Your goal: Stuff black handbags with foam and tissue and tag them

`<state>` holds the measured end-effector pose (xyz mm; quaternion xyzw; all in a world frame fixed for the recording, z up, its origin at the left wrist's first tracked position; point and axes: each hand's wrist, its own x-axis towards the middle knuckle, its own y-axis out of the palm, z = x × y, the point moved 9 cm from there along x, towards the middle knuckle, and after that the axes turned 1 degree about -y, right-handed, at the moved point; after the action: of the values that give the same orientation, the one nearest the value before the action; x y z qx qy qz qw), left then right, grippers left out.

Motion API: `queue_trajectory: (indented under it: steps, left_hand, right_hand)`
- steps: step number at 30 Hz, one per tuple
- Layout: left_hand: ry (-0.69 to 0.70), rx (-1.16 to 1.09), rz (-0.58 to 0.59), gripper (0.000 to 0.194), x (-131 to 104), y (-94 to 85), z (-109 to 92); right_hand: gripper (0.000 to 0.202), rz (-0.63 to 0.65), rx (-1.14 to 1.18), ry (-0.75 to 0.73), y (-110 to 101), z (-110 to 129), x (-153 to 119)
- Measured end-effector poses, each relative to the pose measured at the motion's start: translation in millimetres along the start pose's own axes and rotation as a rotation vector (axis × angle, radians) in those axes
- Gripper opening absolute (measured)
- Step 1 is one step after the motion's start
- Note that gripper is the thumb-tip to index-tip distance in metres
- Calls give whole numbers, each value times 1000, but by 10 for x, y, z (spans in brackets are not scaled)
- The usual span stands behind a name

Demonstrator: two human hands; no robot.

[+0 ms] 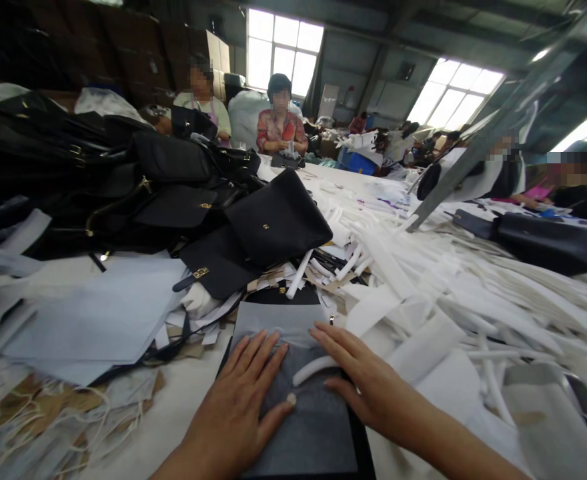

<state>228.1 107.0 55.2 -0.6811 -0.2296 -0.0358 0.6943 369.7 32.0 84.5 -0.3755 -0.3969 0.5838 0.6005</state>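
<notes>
A translucent tissue sheet [313, 433] lies over a dark handbag [366, 450], whose black edge and gold-clasped flap show around it. My left hand [238, 393] rests flat on the sheet's left side, fingers stretched out. A small pale round spot [291, 399] shows at its thumb tip. My right hand [356, 377] lies over the sheet's right side, open, fingers extended and thumb apart. A curved white foam strip [316, 368] runs under this hand, between fingers and thumb; its far end is hidden.
Dark handbags [278, 217] lie ahead, with a large black pile [173, 160] at left. Tissue sheets [98, 307] and string tags [73, 413] are left; white foam strips [438, 287] heap up right. A slanted metal post [463, 163] rises there. People sit across the table.
</notes>
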Motion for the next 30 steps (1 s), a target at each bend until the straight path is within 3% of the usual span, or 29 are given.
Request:
queue_trajectory:
  steps: [3, 6, 11, 13, 15, 19, 24, 27, 30]
  left_hand:
    - [-14, -31, 24, 68, 14, 11, 15]
    - [-18, -65, 33, 67, 25, 11, 21]
    - [-31, -108, 30, 66, 32, -5, 29]
    - [-34, -129, 21, 66, 28, -12, 32]
    - [-42, -147, 12, 65, 21, -17, 39]
    - [-43, -153, 25, 65, -4, 7, 41]
    - [-35, -140, 39, 68, -14, 35, 34]
    - [-37, -140, 45, 67, 4, 28, 34]
    - [-37, -147, 27, 68, 25, -10, 36]
  right_hand:
    - [48, -122, 8, 91, -71, -231, -222]
    - [30, -230, -8, 113, -150, -302, -342]
    - [27, -506, -101, 68, -578, -79, -260]
    - [30, -557, -98, 24, -671, 87, -156]
    - [30, -526, -53, -31, -617, 249, -28]
    - [23, -323, -8, -91, -195, 444, 153]
    - [38, -142, -141, -111, 256, 480, 14]
    - [61, -165, -173, -83, 267, 408, -175]
    - [68, -265, -76, -127, 57, 380, -274]
